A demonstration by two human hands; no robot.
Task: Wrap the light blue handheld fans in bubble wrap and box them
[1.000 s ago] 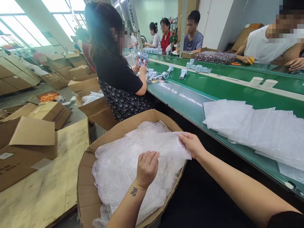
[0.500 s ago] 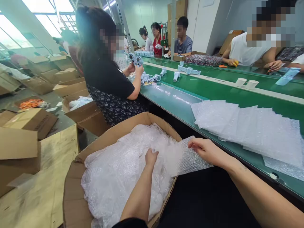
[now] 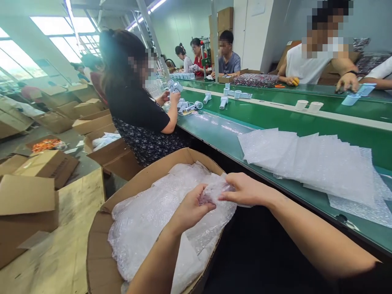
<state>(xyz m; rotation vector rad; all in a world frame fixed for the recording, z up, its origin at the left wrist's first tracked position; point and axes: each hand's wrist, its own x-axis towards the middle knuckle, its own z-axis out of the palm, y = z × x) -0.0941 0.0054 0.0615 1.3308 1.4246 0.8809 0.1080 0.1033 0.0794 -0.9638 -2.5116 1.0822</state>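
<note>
A clear bubble-wrap bag (image 3: 212, 192) is bunched up between my two hands, above an open cardboard box (image 3: 105, 237). My left hand (image 3: 192, 206) is closed round its left end, thumb apart from the curled fingers. At the other end, my right hand (image 3: 243, 189) pinches the bag; some of its fingertips are hidden by the plastic. Below, a heap of loose bubble-wrap bags (image 3: 147, 220) fills the box. Right of my hands, a fanned-out stack of flat bubble-wrap bags (image 3: 321, 167) lies on the workbench edge.
A green conveyor bench (image 3: 269, 118) runs along the right, carrying white cups (image 3: 315, 107) and pale blue device parts (image 3: 224, 102). A co-worker in black (image 3: 134, 94) sits just ahead, handling a device. Others sit across the bench. Cardboard boxes (image 3: 27, 196) crowd the left floor.
My left hand has come up from the heap to the bag at my right hand. The bag, stretched flat before, is now bunched between both hands. Across the bench, a co-worker's arm reaches forward.
</note>
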